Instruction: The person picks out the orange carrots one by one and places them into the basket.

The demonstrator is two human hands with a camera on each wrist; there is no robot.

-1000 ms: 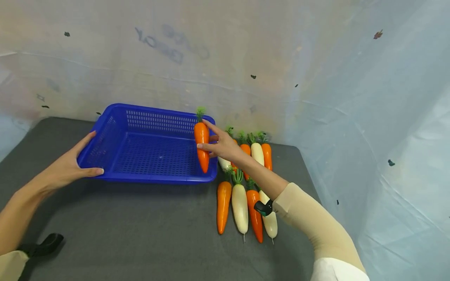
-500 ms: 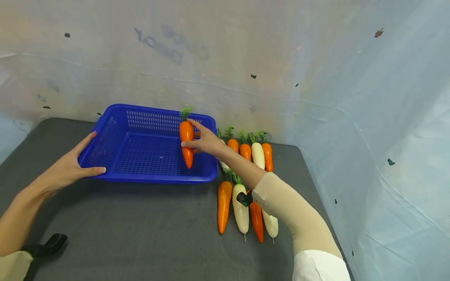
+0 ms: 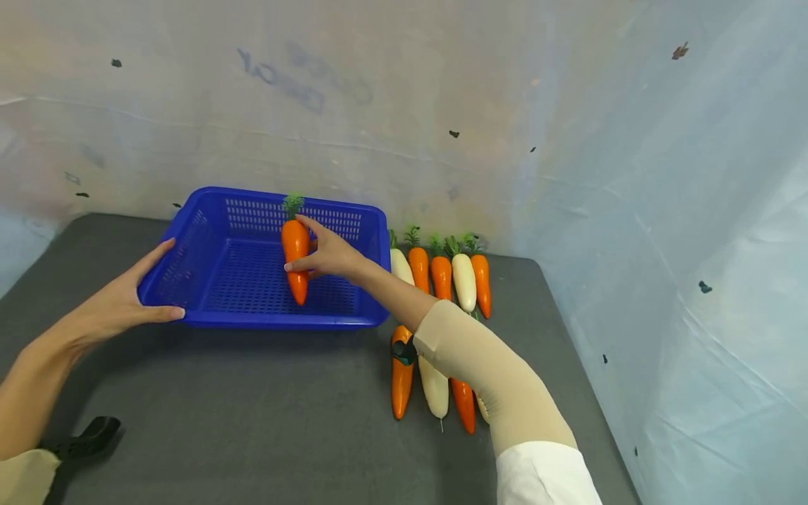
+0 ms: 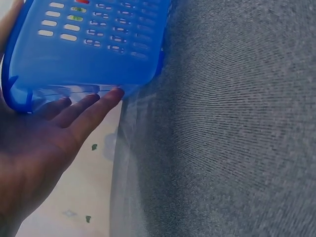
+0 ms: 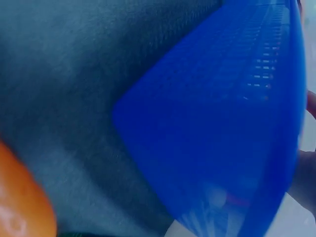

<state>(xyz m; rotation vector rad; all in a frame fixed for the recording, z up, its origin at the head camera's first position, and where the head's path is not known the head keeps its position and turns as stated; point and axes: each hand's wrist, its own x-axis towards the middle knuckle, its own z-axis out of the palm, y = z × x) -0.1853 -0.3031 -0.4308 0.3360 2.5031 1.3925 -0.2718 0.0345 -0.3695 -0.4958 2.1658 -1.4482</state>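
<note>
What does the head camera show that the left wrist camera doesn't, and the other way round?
Head only: the right hand pinching a carrot, plus other carrots and white radishes beside the blue basket.

Left wrist only: the outside of the basket's end wall, and fingers the head view hides.

Both: the left hand, basket, gray table and pale sheeting; perhaps the held carrot, as red and green bits through slots in the wrist view.

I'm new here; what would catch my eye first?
Probably the bright blue basket, its left end held by the left hand. Within its outline, the right hand holds an orange carrot with a green top. To the right, more carrots and white radishes lie in two rows on the dark table.
</note>
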